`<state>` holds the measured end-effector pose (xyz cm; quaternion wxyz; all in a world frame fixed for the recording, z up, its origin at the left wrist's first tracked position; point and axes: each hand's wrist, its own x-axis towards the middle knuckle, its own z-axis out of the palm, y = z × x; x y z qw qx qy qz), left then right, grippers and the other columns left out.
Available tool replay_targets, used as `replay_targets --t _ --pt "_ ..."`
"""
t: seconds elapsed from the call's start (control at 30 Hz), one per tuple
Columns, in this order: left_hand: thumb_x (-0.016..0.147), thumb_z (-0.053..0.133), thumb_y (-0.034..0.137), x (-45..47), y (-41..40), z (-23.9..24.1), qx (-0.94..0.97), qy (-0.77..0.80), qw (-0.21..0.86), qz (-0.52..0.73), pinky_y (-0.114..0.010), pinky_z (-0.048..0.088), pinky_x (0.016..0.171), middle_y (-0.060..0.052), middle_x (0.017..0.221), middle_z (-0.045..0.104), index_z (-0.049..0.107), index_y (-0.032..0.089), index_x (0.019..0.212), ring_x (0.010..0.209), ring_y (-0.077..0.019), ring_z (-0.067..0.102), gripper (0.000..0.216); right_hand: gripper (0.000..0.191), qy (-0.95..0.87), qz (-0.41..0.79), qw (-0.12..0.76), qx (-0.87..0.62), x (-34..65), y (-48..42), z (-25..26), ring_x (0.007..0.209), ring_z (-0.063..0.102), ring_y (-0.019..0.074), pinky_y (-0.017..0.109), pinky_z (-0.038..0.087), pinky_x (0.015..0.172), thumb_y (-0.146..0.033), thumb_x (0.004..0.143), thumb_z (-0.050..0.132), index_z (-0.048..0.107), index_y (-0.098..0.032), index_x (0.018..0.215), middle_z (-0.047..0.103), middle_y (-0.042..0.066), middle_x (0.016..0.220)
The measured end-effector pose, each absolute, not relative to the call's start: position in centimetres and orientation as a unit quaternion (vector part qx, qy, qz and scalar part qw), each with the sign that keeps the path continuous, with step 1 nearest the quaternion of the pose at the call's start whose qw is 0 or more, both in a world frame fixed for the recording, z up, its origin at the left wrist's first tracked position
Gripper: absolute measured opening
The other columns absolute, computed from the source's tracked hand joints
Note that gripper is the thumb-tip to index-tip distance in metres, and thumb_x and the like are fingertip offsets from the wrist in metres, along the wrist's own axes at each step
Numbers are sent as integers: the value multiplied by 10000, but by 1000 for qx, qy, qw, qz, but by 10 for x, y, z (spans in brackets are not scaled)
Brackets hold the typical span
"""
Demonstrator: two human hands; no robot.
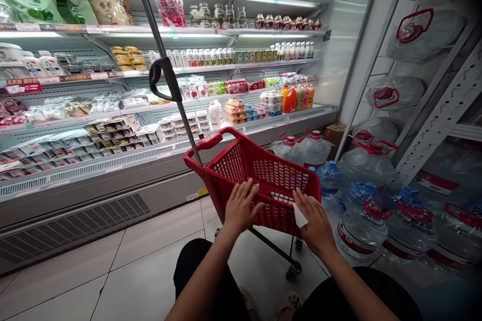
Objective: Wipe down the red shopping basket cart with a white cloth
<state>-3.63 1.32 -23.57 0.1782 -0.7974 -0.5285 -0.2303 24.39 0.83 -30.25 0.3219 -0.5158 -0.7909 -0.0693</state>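
Note:
A red plastic shopping cart point(263, 170) with slotted walls stands in front of me on small wheels. Over its near rim, my left hand point(241, 208) is open, fingers spread and nothing in it. My right hand point(315, 223) is at the cart's near right corner, its fingers stretched forward and close together. A white piece that looks like paper or tissue point(300, 214) is held under that hand, partly hidden by it. Whether either palm touches the cart's rim I cannot tell. A metal pole with a black grip point(165, 80) rises at the cart's left end.
Behind the cart runs a refrigerated display point(211, 95) stocked with bottles, cups and packs. Large water bottles point(361, 230) crowd the floor at right, beside a white metal rack point(439, 115). My knees are on either side below, above the tiled floor point(139, 281).

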Motion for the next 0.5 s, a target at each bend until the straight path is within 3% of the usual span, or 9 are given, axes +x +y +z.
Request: replay_targets --t 0.13,0.3,0.4,0.5 --pt "1045 506 428 -77 15 -211 -751 -572 218 -247 -669 97 1293 -25 1649 427 468 371 1557 1522 -318 393 517 863 -744 -68 350 -565 270 27 -329 1558 285 362 615 361 1206 -153 899 351 49 -326 1689 280 41 1717" --pt "999 561 556 -58 3 -209 -745 -581 211 -251 -771 -84 1233 -33 1533 577 565 362 1484 1454 -394 456 522 807 -738 -94 351 -568 241 43 -327 1405 457 402 656 326 1200 -212 927 388 117 -292 1683 515 127 1511" --pt "981 576 583 -36 -4 -214 -745 -583 202 -253 -805 -148 1191 -28 1548 562 527 366 1514 1418 -417 484 578 856 -773 -90 343 -526 191 39 -308 1375 470 391 631 312 1211 -187 894 428 109 -269 1684 550 141 1453" --pt "977 594 540 -30 -11 -218 -749 -578 195 -258 -808 -174 1179 -11 1598 498 426 381 1579 1424 -415 480 645 891 -810 -74 337 -474 147 30 -293 1432 418 369 600 269 1247 -183 890 450 55 -230 1688 487 147 1534"
